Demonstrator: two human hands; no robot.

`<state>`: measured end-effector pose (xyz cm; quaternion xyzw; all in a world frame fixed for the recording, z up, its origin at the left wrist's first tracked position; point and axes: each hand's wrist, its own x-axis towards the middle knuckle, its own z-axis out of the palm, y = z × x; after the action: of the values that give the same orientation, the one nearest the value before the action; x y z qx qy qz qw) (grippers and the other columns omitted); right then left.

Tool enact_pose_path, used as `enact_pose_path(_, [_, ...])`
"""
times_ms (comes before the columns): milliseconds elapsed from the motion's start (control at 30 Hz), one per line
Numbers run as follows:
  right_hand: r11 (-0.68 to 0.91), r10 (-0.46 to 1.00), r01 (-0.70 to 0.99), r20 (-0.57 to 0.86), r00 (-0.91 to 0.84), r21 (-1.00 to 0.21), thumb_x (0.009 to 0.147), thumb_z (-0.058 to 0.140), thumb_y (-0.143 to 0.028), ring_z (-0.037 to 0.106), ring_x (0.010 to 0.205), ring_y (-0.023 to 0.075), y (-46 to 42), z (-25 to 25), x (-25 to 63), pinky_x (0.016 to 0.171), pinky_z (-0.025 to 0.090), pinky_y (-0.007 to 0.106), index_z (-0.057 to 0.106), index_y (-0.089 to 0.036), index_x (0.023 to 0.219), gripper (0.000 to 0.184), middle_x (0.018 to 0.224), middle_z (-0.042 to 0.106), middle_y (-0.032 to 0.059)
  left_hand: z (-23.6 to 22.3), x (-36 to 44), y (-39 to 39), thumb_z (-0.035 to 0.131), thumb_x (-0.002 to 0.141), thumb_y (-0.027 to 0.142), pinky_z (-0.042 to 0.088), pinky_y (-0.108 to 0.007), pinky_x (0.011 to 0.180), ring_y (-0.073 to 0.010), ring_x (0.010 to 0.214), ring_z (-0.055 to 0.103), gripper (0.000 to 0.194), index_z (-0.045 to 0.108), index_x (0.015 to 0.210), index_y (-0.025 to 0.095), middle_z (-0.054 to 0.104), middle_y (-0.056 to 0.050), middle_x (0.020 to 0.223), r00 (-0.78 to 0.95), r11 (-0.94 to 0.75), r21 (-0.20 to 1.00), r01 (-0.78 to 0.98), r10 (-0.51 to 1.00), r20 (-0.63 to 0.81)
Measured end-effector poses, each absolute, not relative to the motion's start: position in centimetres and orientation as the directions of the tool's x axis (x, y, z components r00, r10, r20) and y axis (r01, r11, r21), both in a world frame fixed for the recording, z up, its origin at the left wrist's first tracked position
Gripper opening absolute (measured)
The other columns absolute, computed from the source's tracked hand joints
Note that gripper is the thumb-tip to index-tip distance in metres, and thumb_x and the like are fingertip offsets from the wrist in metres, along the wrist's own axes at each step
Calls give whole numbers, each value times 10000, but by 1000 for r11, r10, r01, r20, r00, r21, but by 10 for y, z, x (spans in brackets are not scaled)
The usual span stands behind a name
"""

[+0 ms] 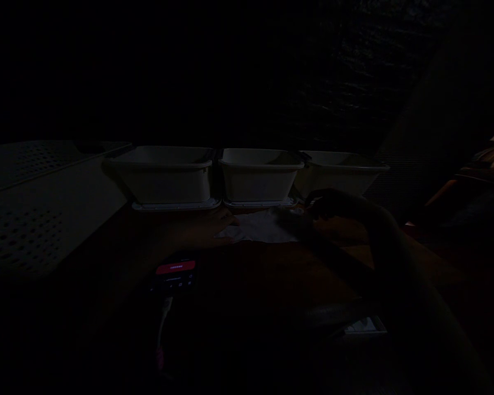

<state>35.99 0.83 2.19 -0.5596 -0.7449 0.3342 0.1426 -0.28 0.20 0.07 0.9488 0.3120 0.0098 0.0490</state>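
Note:
The scene is very dark. A pale, crumpled cloth [263,226] lies spread across the wooden table, just in front of the bins. My left hand [214,227] rests flat at its left end, with the fingers stretched onto the fabric. Over the right end, my right hand [325,204] hangs with bent fingers that look apart. Its shadow falls on the cloth, and whether the fingertips touch the fabric is hard to make out in this light.
Pale bins stand in a row behind the cloth: a left bin [170,184], a middle bin [259,184] and a right bin [333,176]. A perforated basket [57,208] is at far left. Nearer lie a lit phone [175,274], a cable [161,326] and a small pale object [364,325].

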Motion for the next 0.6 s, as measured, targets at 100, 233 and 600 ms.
enact_pose_path(100, [125,931,732,-176,-320,-669,810,508,-232,618,652,99,8,23,360,555,453,179,593,-122,1089,312,962,674,125,-1,-4,3,397,897,455,345,-295,964,-209,1213,395,419,419,1242,219,355,-75,1366,809,-805,99,585,587,-6])
enact_pose_path(233, [104,950,788,-174,-260,-607,817,473,-245,553,523,36,3,18,362,541,408,156,639,-103,994,280,812,690,89,-2,-5,4,390,896,468,350,-289,957,-207,1212,394,432,411,1247,217,338,-76,1380,809,-803,111,585,588,-11])
enact_pose_path(600, [152,923,875,-249,-292,-460,877,493,-336,592,839,128,5,11,374,714,507,273,587,-160,1016,244,989,602,49,-1,-9,9,433,876,458,372,-294,924,-201,1174,434,442,416,1261,242,381,-71,1344,805,-793,145,592,590,-61])
